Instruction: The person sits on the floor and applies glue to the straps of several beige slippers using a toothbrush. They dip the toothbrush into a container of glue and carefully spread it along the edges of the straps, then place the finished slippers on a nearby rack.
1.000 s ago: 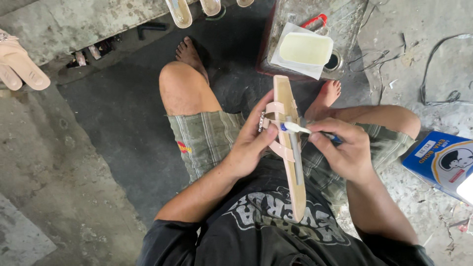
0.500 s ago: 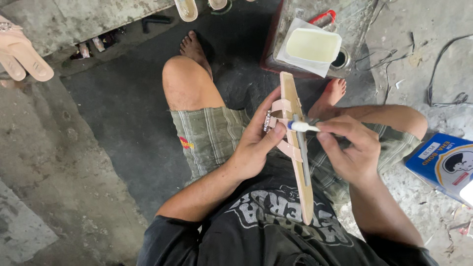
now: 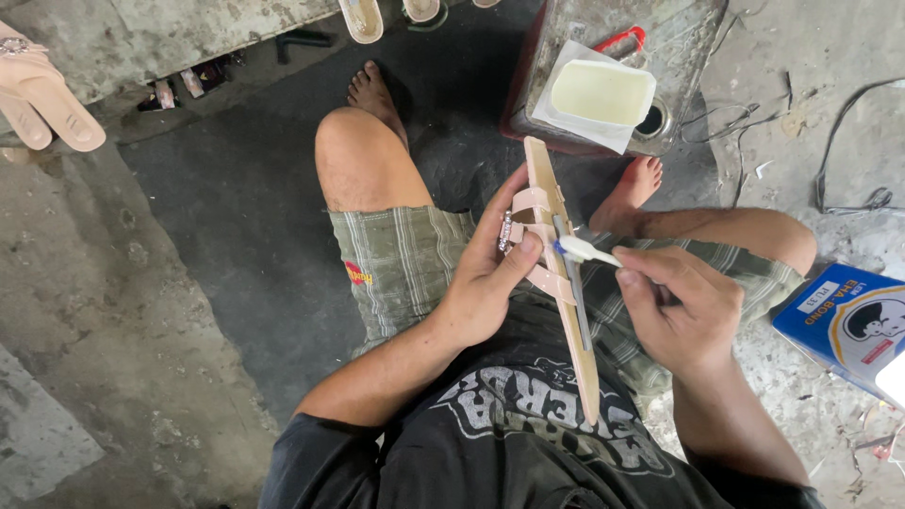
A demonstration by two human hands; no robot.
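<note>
I sit on the floor with a long beige sandal sole [image 3: 577, 349] standing on edge over my lap. My left hand [image 3: 490, 278] grips it around its pink strap [image 3: 531, 205], thumb pressed on the strap. My right hand [image 3: 681, 306] holds a small brush with a white tip [image 3: 577, 249]. The tip touches the sole's edge just beside my left thumb.
A white tub of pale yellow glue [image 3: 601, 93] sits on a grey metal can [image 3: 613, 57] beyond my knees. A blue box [image 3: 848, 325] lies at the right. Pink sandal soles [image 3: 42, 94] rest on the concrete ledge at upper left. More soles [image 3: 363, 19] lie at the top edge.
My view has shifted slightly. Both hands keep their hold, and the brush tip stays at the sole's edge by the strap.
</note>
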